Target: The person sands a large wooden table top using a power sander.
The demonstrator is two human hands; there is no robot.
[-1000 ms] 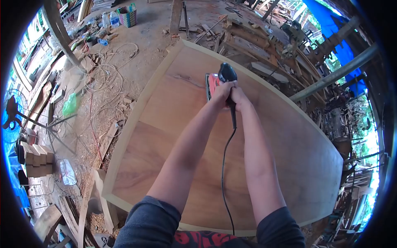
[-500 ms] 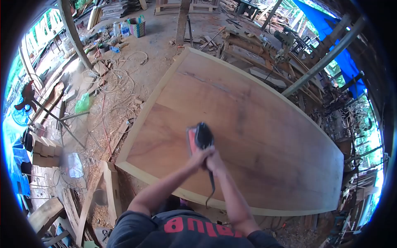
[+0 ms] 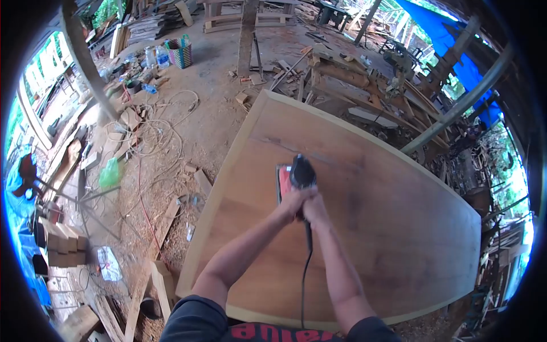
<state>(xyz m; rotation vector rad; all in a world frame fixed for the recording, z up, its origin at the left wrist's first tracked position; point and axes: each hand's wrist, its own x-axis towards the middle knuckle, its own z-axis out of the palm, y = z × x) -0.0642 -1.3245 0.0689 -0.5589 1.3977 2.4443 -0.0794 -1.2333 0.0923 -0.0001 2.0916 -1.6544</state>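
Note:
A red and black power sander (image 3: 294, 176) rests on a large brown wooden panel (image 3: 364, 228) with a pale border. Both of my hands are closed around its rear handle, close together. My left hand (image 3: 296, 202) is on the left side of the grip, and my right hand (image 3: 314, 208) is pressed against it on the right. From the back of the tool a dark cord (image 3: 305, 273) runs down over the panel towards my body. The sander's underside is hidden.
Coiled cord (image 3: 156, 134) lies on the dusty floor at the left. A wooden post (image 3: 247, 40) stands beyond the panel. Stacked wood blocks (image 3: 61, 244) are at the lower left, and a slanting pole (image 3: 461, 102) is at the right.
The sander, with both hands on it, has moved forward over the panel and my arms are stretched further out. The view has shifted, so the panel's far corner appears lower.

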